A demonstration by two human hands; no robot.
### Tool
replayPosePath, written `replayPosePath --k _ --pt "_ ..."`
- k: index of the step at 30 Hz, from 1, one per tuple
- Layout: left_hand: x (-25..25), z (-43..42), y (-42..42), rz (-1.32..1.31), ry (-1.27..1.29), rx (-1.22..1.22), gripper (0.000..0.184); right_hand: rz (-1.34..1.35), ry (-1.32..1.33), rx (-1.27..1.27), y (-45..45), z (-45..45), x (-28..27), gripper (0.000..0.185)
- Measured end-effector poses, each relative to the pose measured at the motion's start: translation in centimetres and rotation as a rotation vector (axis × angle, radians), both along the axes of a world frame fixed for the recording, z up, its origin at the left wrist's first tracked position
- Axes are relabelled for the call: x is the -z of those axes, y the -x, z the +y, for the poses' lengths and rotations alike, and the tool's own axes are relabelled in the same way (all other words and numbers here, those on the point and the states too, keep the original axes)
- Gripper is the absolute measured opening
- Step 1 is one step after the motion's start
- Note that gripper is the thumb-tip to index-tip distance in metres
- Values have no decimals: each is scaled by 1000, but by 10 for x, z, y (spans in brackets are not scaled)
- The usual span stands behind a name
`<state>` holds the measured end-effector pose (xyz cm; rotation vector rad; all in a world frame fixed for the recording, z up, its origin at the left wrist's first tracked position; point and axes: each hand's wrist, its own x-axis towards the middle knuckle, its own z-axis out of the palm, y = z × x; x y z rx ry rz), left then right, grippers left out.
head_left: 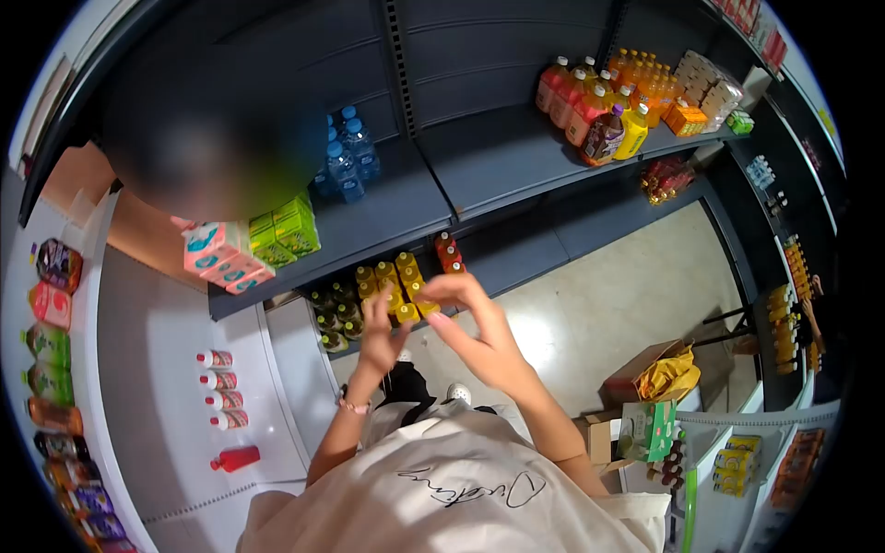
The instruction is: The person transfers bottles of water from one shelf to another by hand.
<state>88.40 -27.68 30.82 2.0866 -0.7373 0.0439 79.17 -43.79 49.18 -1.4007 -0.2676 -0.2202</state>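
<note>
- Cream shirt [433, 479] with dark handwriting-style lettering lies nearest, and the wearer's two bare arms reach from it towards the far side.
- Left hand [376, 348]: open and empty, fingers loosely spread and pointing to the far side; a bracelet [354, 406] circles the wrist.
- Right hand [490, 348]: also open and empty, fingers gently curved, pointing far and left, thumb held away from them. A gap separates the two hands.
- Yellow bottles [407, 268] are the things nearest the hands in view, grouped on the low level beneath the grey shelf [369, 226] and partly hidden behind the fingers. They stand upright, long axes vertical, pale caps pointing up.
- Dark bottles [350, 329] stand just left of that group, caps up too; red bottles [448, 249] stand in a short row just to its right and farther back.
- On the grey shelf, green packs [290, 230] sit beside pink packs [224, 255] at the left, with blue-capped water bottles [359, 147] upright farther back.
- Large juice bottles [579, 106] stand grouped at the far right of that shelving.
</note>
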Motion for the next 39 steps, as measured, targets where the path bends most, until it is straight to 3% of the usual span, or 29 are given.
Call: replayPosePath --k 1,3,5,6,9,13,18,19,22,23,25,27,28,29,31,34,36,38,39 --pt "14 -1 -30 -104 81 -31 66 -2 -2 27 -24 -1 12 32" --pt "24 -11 -89 181 313 -163 73 -30 690 294 -68 -9 34 33" --pt "10 -21 -149 392 488 -297 76 -20 818 243 -112 -14 72 39" --pt "10 -24 -181 407 522 -340 77 60 718 200 -133 -13 89 41" --pt "-6 -39 -254 399 571 -486 82 176 740 186 -187 -7 125 43" --pt "-5 -56 -326 315 403 -665 87 199 630 203 -252 2 145 42" --pt "-1 -71 -345 266 502 -566 87 231 522 323 -322 10 162 43" --pt "16 -71 -358 148 605 -479 81 231 520 351 -327 10 161 46" --pt "43 -65 -375 140 589 -592 71 325 530 341 -326 15 180 48" --pt "8 -76 -355 227 414 -687 64 336 539 355 -316 12 184 48" --pt "6 -99 -359 322 442 -685 58 357 413 450 -296 -4 191 46" --pt "-5 -76 -313 658 577 -364 54 345 303 623 -255 19 215 50" --pt "1 -81 -288 658 592 -271 52 424 184 619 -226 21 204 61" --pt "6 -90 -267 660 607 -178 51 312 241 829 -211 19 222 71" --pt "35 -106 -233 516 368 -95 48 337 360 1017 -162 25 211 81" --pt "17 -124 -157 890 222 533 44 350 452 1328 -112 48 219 80" --pt "24 -135 -94 893 116 854 45 393 402 1493 -53 63 220 78" --pt "-14 -127 -11 901 7 1155 49 450 251 1672 11 101 208 74" --pt "2 -130 13 866 -31 1340 54 456 283 1721 40 116 202 74"
